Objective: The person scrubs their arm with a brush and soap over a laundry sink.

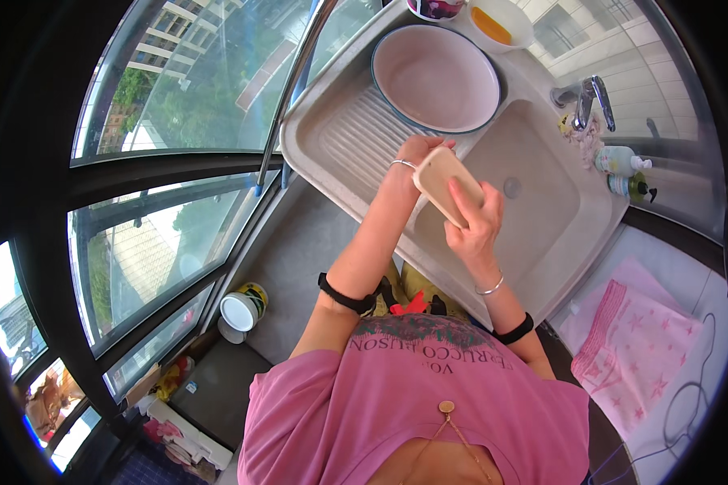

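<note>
My right hand (476, 221) grips a beige oblong block (443, 182) with rounded corners and a small dark hole near its far end. One finger lies flat along its top; the underside is hidden. My left hand (420, 147), with a thin bangle at the wrist, is just beyond the block's far end and partly covered by it. Whether it touches or holds anything cannot be made out. Both hands are over a stone-coloured laundry sink (531, 176), near the divide between its basin and its ribbed washboard (346, 130). A large enamel basin (437, 79) with a blue rim rests beyond them.
A chrome faucet (585, 103) rises at the right, with a crumpled cloth (585, 142) and two pump bottles (619, 160) (628, 187) beside it. A translucent bowl (512, 24) stands at the back. A pink star-patterned towel (634, 351) lies lower right; a bucket (241, 309) stands left.
</note>
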The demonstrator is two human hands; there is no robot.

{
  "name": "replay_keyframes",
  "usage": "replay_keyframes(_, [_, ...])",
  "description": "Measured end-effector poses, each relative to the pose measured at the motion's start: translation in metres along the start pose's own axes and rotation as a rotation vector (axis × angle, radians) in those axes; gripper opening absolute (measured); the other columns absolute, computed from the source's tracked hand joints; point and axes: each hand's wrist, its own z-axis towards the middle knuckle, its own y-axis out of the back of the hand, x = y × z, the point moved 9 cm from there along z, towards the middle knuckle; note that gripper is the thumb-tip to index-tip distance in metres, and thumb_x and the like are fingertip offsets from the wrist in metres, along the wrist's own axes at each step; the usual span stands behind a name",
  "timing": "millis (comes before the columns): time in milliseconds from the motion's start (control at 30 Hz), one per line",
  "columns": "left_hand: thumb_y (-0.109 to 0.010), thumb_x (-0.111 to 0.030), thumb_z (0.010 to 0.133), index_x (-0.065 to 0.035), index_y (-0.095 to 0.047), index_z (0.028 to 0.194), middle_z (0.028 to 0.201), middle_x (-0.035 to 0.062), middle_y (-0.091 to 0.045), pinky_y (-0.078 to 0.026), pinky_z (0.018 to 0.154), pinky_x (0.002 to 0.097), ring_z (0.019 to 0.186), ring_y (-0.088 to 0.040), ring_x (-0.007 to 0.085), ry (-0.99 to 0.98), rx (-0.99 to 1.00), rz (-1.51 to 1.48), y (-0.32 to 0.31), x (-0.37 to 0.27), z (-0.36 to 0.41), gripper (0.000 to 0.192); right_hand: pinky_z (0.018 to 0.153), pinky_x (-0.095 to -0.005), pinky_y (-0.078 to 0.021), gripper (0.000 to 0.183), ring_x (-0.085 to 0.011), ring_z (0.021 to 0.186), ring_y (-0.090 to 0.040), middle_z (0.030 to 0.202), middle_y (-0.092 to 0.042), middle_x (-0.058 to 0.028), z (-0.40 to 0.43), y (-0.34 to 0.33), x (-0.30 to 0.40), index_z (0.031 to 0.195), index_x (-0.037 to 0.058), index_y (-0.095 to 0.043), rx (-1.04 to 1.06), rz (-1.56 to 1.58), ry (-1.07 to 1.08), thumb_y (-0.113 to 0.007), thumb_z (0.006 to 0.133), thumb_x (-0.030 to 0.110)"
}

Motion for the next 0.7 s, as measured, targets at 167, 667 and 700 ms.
replay_keyframes(167, [-0.050,-0.007,0.095,0.0041,-0.055,0.112,0.098,0.0150,-0.066,-0.056,0.079,0.0372,0.086,-0.064,0.0276,-0.959,0.217,0.664,-0.022,-0.039,-0.012,0.021,0.088,-0.0408,-0.0426,0.063,-0.0330,0.095,-0.051,0.106,-0.051,-0.0157,0.000,-0.016,-0.009,0.122,0.0172,-0.068,0.098,-0.062,-0.053,-0.063,0.061,0.001])
replay_keyframes(667, [-0.045,-0.013,0.098,-0.0017,-0.053,0.110,0.104,0.0110,-0.062,-0.048,0.091,0.0372,0.100,-0.056,0.0239,-0.030,-0.031,-0.137,0.006,-0.014,-0.010,0.018,0.084,-0.0403,-0.0450,0.063,-0.0328,0.092,-0.052,0.105,-0.052,-0.0148,-0.003,0.004,-0.011,0.121,0.0216,-0.068,0.061,0.046,-0.127,-0.067,0.062,0.001])
replay_keyframes(700, [-0.046,-0.014,0.098,-0.0023,-0.055,0.109,0.103,0.0096,-0.062,-0.048,0.090,0.0363,0.101,-0.057,0.0229,-0.109,0.038,-0.049,0.003,-0.016,-0.013,0.018,0.084,-0.0405,-0.0450,0.063,-0.0328,0.092,-0.052,0.105,-0.052,-0.0148,0.002,0.002,-0.001,0.121,0.0224,-0.068,0.046,0.041,-0.094,-0.067,0.062,0.001])
